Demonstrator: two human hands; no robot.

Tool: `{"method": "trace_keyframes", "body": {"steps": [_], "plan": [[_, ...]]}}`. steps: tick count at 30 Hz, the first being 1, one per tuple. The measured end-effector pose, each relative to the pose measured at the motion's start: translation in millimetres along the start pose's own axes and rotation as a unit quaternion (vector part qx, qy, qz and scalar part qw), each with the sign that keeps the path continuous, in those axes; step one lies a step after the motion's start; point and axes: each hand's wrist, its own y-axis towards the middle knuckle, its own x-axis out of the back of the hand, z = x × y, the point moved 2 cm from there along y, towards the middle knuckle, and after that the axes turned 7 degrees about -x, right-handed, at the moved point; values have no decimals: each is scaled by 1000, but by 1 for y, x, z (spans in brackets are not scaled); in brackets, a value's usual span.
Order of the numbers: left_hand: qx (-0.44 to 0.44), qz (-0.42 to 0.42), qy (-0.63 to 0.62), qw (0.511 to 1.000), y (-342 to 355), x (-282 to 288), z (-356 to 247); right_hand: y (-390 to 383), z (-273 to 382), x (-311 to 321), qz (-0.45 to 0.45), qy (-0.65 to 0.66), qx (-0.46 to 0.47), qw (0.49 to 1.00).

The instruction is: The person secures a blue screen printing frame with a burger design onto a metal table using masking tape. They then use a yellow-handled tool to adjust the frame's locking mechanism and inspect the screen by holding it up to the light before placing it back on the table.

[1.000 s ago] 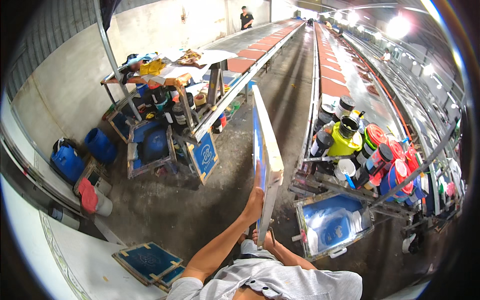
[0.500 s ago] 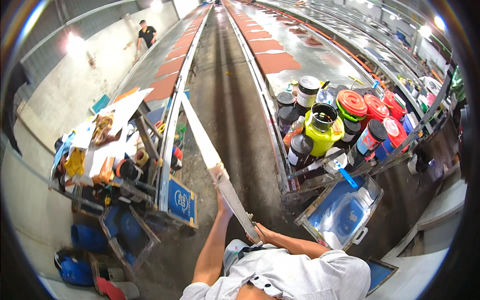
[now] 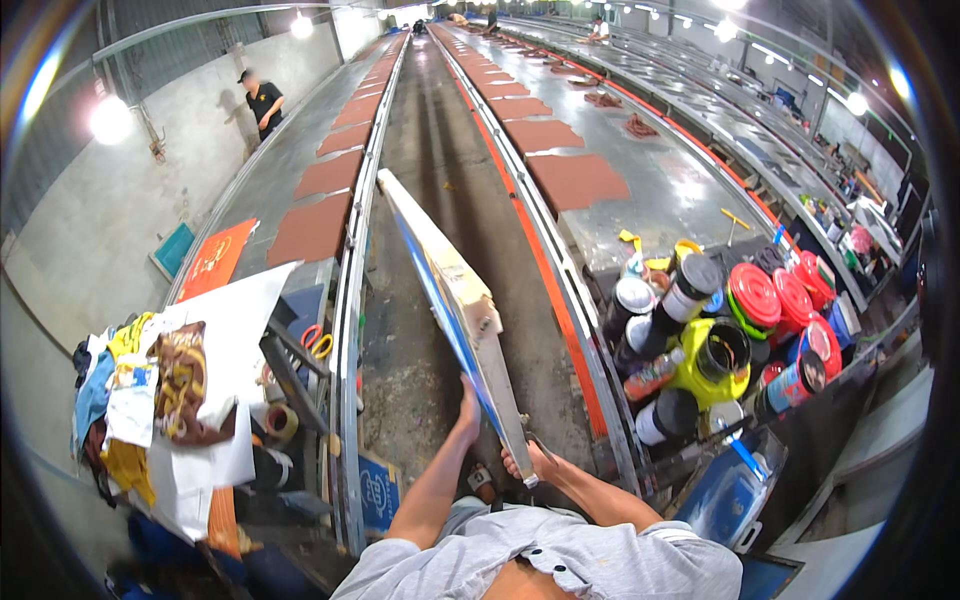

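Observation:
A long screen-printing frame (image 3: 470, 290) is held nearly edge-on in front of me, its blue face (image 3: 437, 285) turned to the left. Its pale edge stretches from near my body out over the aisle. My right hand (image 3: 535, 462) is closed round the near end. Against the blue side, my left hand (image 3: 468, 412) supports the frame; part of its fingers is hidden. Reddish-brown fabric pieces lie in rows on the long left table (image 3: 316, 178) and the long right table (image 3: 640, 195).
Paint tubs with red lids (image 3: 755, 295), dark bottles and a yellow-green jug (image 3: 690, 375) crowd the right table's end. Rags (image 3: 130, 410) and white sheets (image 3: 235, 370) cover the left end. A person in black (image 3: 262, 103) stands by the left wall. A concrete aisle (image 3: 430, 200) runs between the tables.
The frame has turned so that its blue face shows. Both hands have shifted to the right in view and still hold it. My view has tilted up and moved forward.

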Motion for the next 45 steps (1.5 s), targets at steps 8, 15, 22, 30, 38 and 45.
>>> {"method": "trace_keyframes", "body": {"steps": [8, 15, 22, 30, 38, 45], "plan": [[295, 104, 335, 889, -12, 113, 14, 2, 186, -87, -204, -8, 168, 964], [248, -138, 185, 941, 48, 246, -28, 51, 358, -25, -314, 172, 365, 859], [322, -150, 317, 880, 76, 314, 12, 86, 540, 32, -474, 244, 487, 692], [255, 59, 573, 776, 230, 235, -16, 106, 646, 161, -734, 215, 341, 547], [348, -73, 338, 871, 424, 243, -98, 140, 676, 184, -684, 275, 326, 591], [353, 102, 427, 826, 636, 193, -160, 125, 654, 175, -631, 263, 375, 626]]}}
